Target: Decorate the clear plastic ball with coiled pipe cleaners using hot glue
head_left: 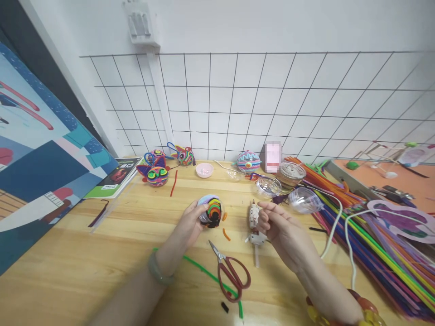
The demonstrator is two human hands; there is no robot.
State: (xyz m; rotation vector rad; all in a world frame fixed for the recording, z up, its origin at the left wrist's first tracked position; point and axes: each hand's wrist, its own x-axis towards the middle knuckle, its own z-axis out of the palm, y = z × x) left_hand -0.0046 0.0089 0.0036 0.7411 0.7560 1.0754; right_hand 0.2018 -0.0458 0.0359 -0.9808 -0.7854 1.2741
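My left hand point(188, 222) is closed around a ball point(214, 213) covered in coiled pipe cleaners, with orange, green and black bands facing right and pale lilac on top. To the right, my right hand point(277, 224) is held in a pinch. Whatever its fingertips hold, if anything, is too small to make out. Just left of those fingers a white glue gun point(253, 217) with brown markings lies on the table, partly covered by the hand. Red-handled scissors point(231, 274) lie between my forearms, across a green pipe cleaner point(204, 269). Short orange pieces point(226, 234) lie beside the ball.
Colourful pipe-cleaner figures point(157, 175) stand at the back left, and a striped one point(248, 161) near the wall. A pink dish point(204, 170) holds small bits. Clear plastic containers point(306, 200), a white cord point(335, 226) and many pipe cleaners point(377, 267) fill the right side.
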